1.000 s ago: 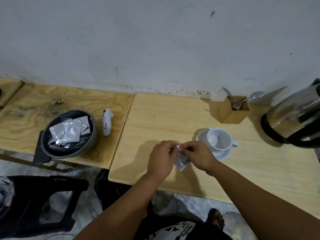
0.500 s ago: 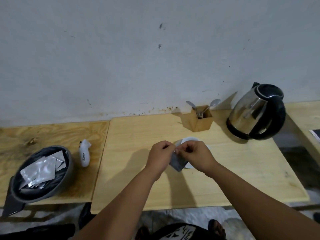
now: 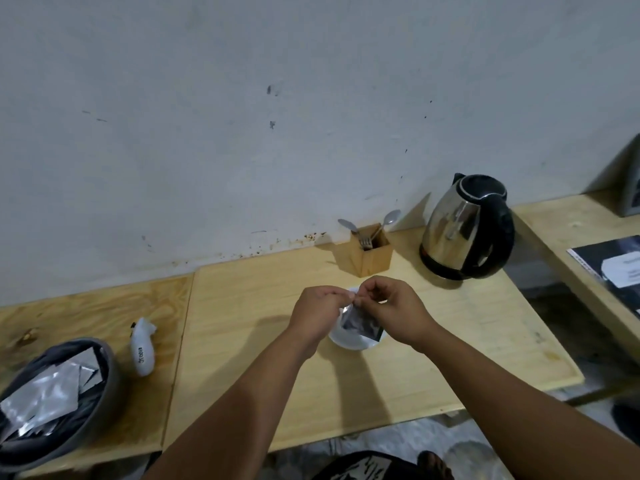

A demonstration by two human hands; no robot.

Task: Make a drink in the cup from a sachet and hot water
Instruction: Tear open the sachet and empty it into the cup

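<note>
A silver sachet (image 3: 360,325) hangs between my two hands, pinched at its top edge. My left hand (image 3: 317,311) grips the left corner and my right hand (image 3: 391,308) grips the right part. Both hands hover directly over the white cup and saucer (image 3: 349,342), which are mostly hidden beneath them. A steel kettle (image 3: 464,228) with a black handle stands at the back right of the light wooden table (image 3: 242,341).
A wooden holder (image 3: 370,252) with spoons and a fork sits by the wall. On the left table are a grey bowl (image 3: 104,403) with several silver sachets and a white controller (image 3: 142,346). A dark booklet (image 3: 613,271) lies on the right table.
The view has swung up and to the right, bringing the kettle fully into sight. My hands with the sachet have moved from beside the cup to directly over it.
</note>
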